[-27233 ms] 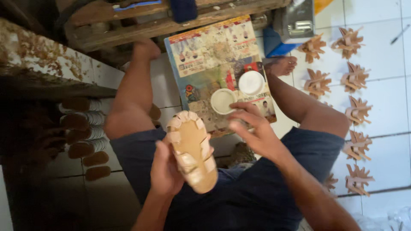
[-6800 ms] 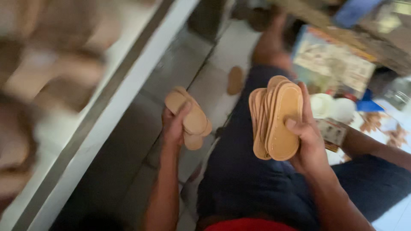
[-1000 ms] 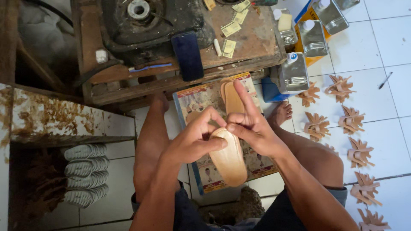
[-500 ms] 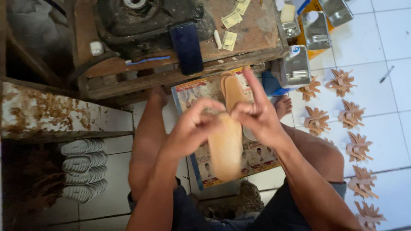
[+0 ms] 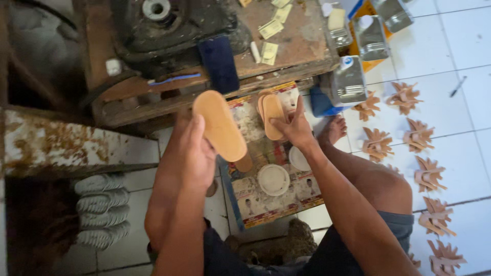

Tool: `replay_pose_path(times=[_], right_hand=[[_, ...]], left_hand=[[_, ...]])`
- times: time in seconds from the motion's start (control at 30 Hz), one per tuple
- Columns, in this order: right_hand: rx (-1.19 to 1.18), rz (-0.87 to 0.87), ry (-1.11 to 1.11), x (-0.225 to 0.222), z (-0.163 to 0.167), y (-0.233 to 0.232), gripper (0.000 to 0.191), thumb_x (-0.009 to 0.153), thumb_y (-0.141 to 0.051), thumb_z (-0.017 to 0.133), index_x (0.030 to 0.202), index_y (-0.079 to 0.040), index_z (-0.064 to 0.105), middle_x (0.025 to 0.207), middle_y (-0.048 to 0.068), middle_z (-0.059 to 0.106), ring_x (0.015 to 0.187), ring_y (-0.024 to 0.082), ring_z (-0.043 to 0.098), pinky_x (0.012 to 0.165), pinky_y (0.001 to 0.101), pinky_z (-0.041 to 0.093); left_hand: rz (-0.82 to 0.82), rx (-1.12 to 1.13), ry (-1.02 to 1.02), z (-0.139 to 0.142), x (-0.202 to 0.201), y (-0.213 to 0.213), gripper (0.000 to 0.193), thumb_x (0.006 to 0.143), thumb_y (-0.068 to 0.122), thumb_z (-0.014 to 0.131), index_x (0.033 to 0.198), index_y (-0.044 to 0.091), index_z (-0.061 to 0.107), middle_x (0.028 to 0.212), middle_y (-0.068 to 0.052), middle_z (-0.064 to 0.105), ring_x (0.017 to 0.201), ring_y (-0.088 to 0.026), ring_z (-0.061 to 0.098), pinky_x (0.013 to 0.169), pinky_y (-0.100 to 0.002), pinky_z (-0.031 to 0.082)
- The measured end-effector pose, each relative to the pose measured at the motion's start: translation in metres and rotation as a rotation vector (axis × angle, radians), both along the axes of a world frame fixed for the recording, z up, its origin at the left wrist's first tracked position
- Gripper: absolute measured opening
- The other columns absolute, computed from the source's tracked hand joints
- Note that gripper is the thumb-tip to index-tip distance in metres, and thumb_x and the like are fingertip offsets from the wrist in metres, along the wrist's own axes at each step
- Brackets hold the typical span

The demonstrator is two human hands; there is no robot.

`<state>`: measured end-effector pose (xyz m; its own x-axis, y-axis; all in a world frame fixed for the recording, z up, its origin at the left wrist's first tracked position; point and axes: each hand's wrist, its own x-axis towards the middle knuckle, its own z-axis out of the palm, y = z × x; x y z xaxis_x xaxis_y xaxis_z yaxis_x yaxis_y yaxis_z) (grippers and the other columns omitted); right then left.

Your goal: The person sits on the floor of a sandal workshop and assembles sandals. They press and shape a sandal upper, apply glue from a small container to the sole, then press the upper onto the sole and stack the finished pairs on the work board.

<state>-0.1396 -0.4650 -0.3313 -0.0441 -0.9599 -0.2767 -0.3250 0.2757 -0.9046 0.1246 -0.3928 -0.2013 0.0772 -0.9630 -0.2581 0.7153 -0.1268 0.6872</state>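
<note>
White tiles below; left hand (image 5: 197,153) fingers clamp one tan insole (image 5: 220,125), right hand (image 5: 292,128) pinches the stack (image 5: 271,115): keep edges aligned

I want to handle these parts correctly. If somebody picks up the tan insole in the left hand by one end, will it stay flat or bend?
The tan insole looks thin, so probably light. The left hand holds only its lower end, yet it stands out unsagging, so likely fairly stiff. Being flat, it should not roll.

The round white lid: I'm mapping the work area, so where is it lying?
In the head view the round white lid lies centre frame on the printed sheet, just below the right hand and beside a second white disc.
</note>
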Motion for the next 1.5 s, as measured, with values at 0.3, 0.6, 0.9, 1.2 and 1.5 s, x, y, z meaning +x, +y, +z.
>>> replay_pose_path(times=[0.3,0.6,0.9,1.2,1.5], right_hand=[[-0.364,0.111,0.359,0.019,0.010,0.004,0.123,0.069,-0.017,0.092,0.159,0.004,0.012,0.117,0.027,0.062,0.120,0.046,0.056,0.119,0.0572,0.027],[-0.323,0.191,0.644,0.008,-0.003,0.012,0.117,0.083,-0.020,0.082,0.166,-0.002,0.001,0.125,0.027,0.057,0.114,0.047,0.057,0.100,0.0532,0.047],[0.107,-0.049,-0.946,-0.013,0.049,0.016,0.087,0.082,-0.023,0.066,0.159,-0.006,0.028,0.128,0.006,0.065,0.116,0.023,0.065,0.094,0.0429,0.055],[0.305,0.139,-1.422,-0.019,0.068,0.027,0.061,0.096,-0.034,0.064,0.141,0.006,0.055,0.127,0.023,0.067,0.107,0.037,0.068,0.091,0.0511,0.055],[0.318,0.027,-1.262,-0.013,0.057,0.028,0.060,0.091,-0.036,0.062,0.137,0.002,0.057,0.123,0.018,0.069,0.106,0.033,0.067,0.090,0.0474,0.056]], left_hand=[[-0.145,-0.201,-0.324,0.004,-0.009,-0.001,0.057,0.089,0.006,0.066,0.144,0.005,0.048,0.126,-0.002,0.065,0.114,-0.012,0.064,0.095,-0.028,0.053],[-0.008,-0.178,-0.753,0.018,0.013,-0.005,0.056,0.085,0.003,0.073,0.136,0.006,0.053,0.110,-0.008,0.075,0.095,-0.015,0.073,0.077,-0.033,0.061],[0.038,-0.173,-0.828,0.012,0.043,-0.004,0.040,0.086,0.004,0.078,0.124,0.001,0.065,0.109,-0.007,0.072,0.099,-0.016,0.070,0.086,-0.032,0.057],[0.120,0.184,-0.246,-0.062,0.008,-0.021,0.028,0.094,0.021,0.069,0.117,0.006,0.069,0.108,-0.004,0.071,0.100,-0.016,0.067,0.086,-0.031,0.054],[-0.016,0.312,-0.768,-0.151,-0.006,0.004,0.034,0.082,0.014,0.069,0.113,0.001,0.071,0.100,-0.008,0.074,0.090,-0.018,0.068,0.080,-0.032,0.054]])
